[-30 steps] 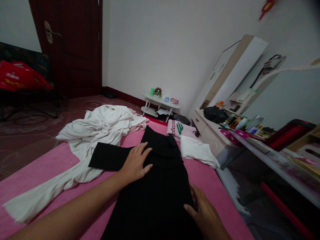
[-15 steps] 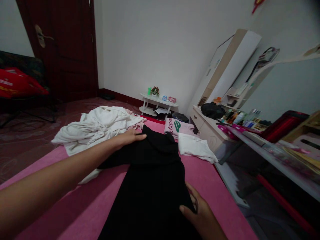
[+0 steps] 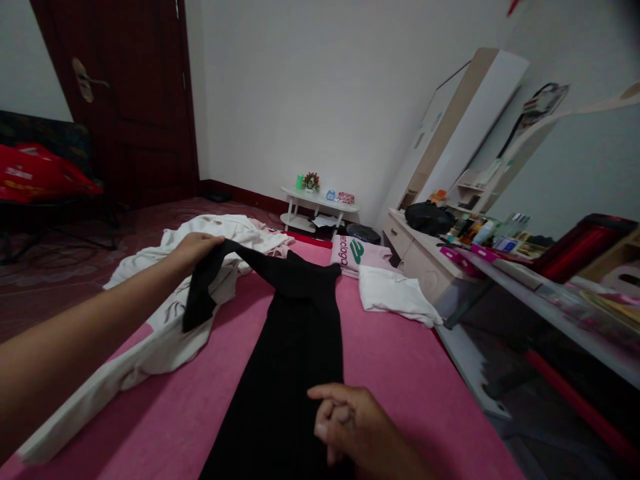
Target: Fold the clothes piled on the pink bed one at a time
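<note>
Our left hand reaches out to the far left and pinches the sleeve of the black garment, lifting it clear of the pink bed cover so that its cuff end hangs down over the cream garment. Our fingers are closed around the black cloth at its topmost point. The body of the black garment lies long and narrow down the middle of the cover, running from its far end near the folded clothes to the near edge of the view. Our right hand sits near us at the right edge of that black cloth, fingers curled in loosely; we cannot tell whether it pinches the fabric or merely rests on it (the dark cloth hides the contact).

To the far right of the black garment lie a folded pink top with green lettering and, just nearer, a folded white piece. The cream garment sprawls crumpled on the left, one long part trailing towards us. Beyond the bed stand a small white table against the wall, a dark red door at far left, and a cluttered dresser on the right
</note>
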The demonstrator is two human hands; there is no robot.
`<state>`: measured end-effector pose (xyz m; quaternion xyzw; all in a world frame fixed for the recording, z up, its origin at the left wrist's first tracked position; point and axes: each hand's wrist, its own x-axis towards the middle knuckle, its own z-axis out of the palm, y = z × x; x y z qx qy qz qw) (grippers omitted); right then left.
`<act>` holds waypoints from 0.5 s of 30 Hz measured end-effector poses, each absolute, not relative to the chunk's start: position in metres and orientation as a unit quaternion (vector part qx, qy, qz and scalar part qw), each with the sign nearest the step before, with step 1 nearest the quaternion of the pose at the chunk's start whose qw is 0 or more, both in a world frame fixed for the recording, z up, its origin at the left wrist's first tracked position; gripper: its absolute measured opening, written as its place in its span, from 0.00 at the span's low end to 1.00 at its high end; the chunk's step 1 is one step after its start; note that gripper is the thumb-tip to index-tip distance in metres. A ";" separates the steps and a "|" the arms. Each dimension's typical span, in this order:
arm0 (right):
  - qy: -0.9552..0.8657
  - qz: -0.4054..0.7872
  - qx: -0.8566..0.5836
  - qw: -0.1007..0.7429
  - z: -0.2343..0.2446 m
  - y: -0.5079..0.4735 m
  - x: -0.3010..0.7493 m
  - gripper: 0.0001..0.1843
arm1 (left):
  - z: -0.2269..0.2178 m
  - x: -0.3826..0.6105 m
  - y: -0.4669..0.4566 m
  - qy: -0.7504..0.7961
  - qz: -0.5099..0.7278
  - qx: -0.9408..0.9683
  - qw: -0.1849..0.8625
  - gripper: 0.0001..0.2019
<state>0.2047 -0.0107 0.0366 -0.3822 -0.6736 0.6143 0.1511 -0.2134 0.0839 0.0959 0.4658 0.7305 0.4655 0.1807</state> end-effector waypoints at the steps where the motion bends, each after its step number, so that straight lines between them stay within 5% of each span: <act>1: -0.672 0.599 -0.394 0.185 0.036 0.002 0.202 0.23 | 0.089 -0.216 0.083 0.753 0.449 0.465 0.127 0.12; 5: -0.684 0.459 -0.440 0.358 0.033 0.074 0.187 0.17 | 0.075 -0.180 0.076 0.696 0.391 0.596 -0.085 0.13; 8: -0.718 0.333 -0.429 0.437 0.029 0.132 0.169 0.14 | 0.064 -0.119 0.067 0.568 0.334 0.749 -0.073 0.13; 15: -0.763 0.172 -0.460 0.420 0.028 0.226 0.123 0.18 | 0.005 -0.034 0.063 0.526 0.255 0.810 -0.037 0.23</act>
